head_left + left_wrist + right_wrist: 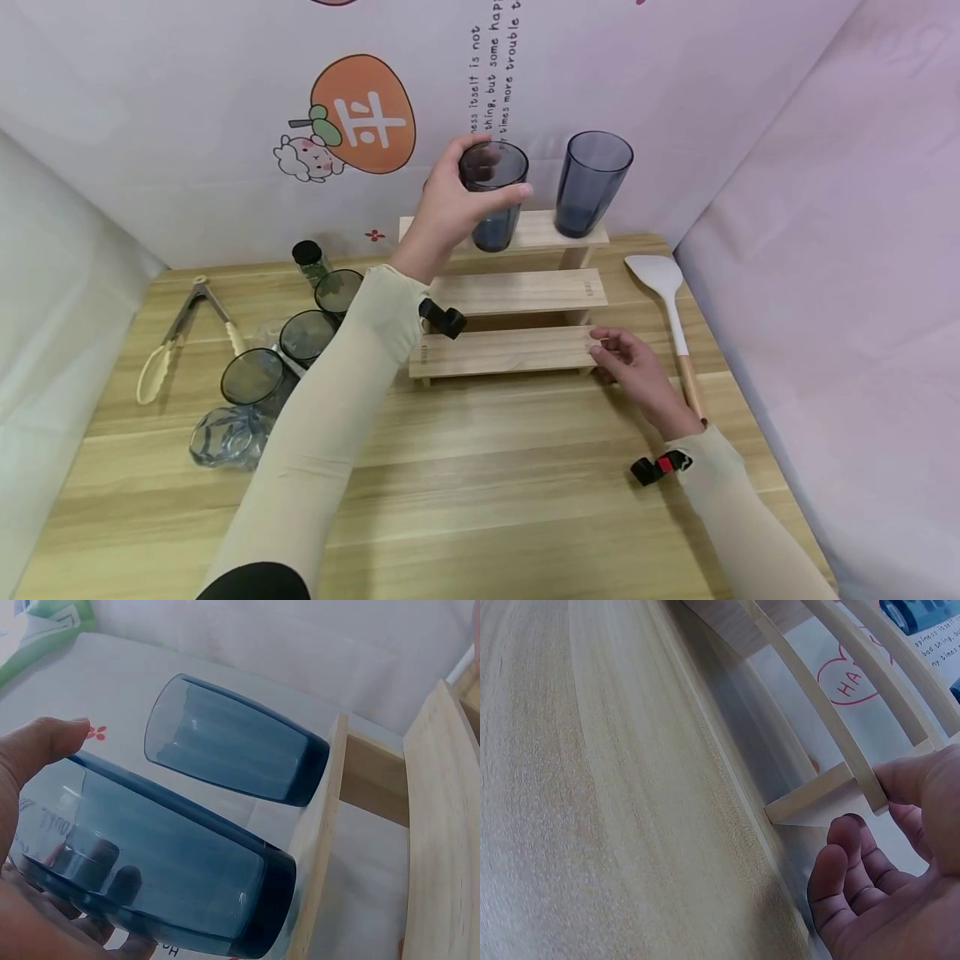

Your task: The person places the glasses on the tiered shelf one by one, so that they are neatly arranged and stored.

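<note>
A tinted blue drinking glass point(495, 229) stands upright in my left hand point(450, 200), which grips it around its upper part, thumb on one side and fingers on the other. In the left wrist view, the base of this glass point(270, 907) is right at the top board's edge. A second matching glass point(592, 183) stands on the right of the top step. At the right end of the lowest step of the wooden rack point(510, 350) is my right hand point(637, 375). Its thumb touches the board's end, and the other fingers are loosely bent below it.
Left on the table point(480, 483) are several tumblers, one a dark glass point(255, 377), with a clear glass point(225, 437) in front. A black-capped jar point(309, 260) stands behind them, tongs point(183, 312) farther left. A white spatula point(660, 275) lies right of the rack.
</note>
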### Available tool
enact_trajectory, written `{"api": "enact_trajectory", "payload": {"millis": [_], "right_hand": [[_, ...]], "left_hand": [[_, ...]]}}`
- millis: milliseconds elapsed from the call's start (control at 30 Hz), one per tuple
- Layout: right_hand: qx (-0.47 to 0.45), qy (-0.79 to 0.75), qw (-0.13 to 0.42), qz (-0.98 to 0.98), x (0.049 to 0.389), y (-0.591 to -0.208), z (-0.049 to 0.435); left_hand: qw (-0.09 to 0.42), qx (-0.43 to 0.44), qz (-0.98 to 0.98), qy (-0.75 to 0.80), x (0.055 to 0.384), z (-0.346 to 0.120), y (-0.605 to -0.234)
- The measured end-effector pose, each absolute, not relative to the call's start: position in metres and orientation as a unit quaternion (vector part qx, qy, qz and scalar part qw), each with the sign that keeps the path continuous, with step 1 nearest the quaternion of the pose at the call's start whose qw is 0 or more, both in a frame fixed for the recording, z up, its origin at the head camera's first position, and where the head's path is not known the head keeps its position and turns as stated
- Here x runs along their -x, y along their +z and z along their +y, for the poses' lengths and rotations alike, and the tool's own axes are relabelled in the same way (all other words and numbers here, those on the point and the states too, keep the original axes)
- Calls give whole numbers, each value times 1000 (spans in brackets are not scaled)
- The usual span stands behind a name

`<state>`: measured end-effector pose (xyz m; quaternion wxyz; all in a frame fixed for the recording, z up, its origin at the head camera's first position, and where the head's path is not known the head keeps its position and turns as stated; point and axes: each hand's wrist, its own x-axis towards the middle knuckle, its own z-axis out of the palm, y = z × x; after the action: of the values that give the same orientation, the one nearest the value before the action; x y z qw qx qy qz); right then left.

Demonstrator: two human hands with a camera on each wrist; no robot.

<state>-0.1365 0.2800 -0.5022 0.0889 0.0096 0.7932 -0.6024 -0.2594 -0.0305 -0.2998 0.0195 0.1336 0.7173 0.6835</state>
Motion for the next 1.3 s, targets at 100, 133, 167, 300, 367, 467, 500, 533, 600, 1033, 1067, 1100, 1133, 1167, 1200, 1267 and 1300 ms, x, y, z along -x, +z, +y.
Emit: {"api": "enact_trajectory", "payload": {"millis": [100, 133, 167, 300, 367, 467, 500, 533, 600, 1033, 1067, 1100, 1133, 1167, 1200, 1267, 1300], "right_hand": [[-8, -605, 90, 791, 137, -503, 280], [-9, -606, 91, 790, 137, -503, 281], [-8, -606, 92, 790, 137, -503, 281], [-8, -606, 92, 790, 137, -504, 281], [-7, -606, 92, 790, 137, -505, 281], [-6, -608, 94, 788, 137, -506, 281], [-6, -609, 95, 788, 137, -506, 281], [-5, -609, 95, 787, 137, -506, 282], [-4, -609, 98, 787, 136, -506, 282], [-3, -609, 94, 787, 138, -504, 282], [-4, -610, 93, 787, 138, -504, 282], [-4, -610, 93, 787, 138, -504, 282], [-4, -610, 92, 787, 137, -504, 281], [-4, -610, 91, 787, 137, -504, 282], [-4, -610, 90, 787, 137, -504, 282], [-4, -610, 91, 787, 137, -505, 282], [-4, -611, 91, 786, 137, -505, 282]], "left_hand": [[30, -122, 716, 687, 264, -27, -300], [34, -119, 715, 688, 265, -26, -301], [37, -118, 715, 688, 266, -25, -301], [47, -113, 720, 683, 272, -21, -302], [49, -112, 724, 679, 274, -19, -302], [49, -111, 728, 675, 277, -17, -302], [49, -112, 726, 677, 277, -16, -302], [49, -113, 724, 678, 278, -16, -303], [48, -112, 725, 678, 279, -14, -303], [56, -111, 727, 675, 281, -8, -301], [57, -110, 732, 670, 280, -8, -300], [57, -109, 737, 665, 279, -8, -300], [57, -107, 743, 659, 278, -9, -300], [56, -105, 748, 653, 277, -9, -300], [54, -104, 756, 644, 276, -10, -301], [47, -104, 765, 633, 272, -13, -302], [43, -107, 768, 630, 269, -15, -303]]}}
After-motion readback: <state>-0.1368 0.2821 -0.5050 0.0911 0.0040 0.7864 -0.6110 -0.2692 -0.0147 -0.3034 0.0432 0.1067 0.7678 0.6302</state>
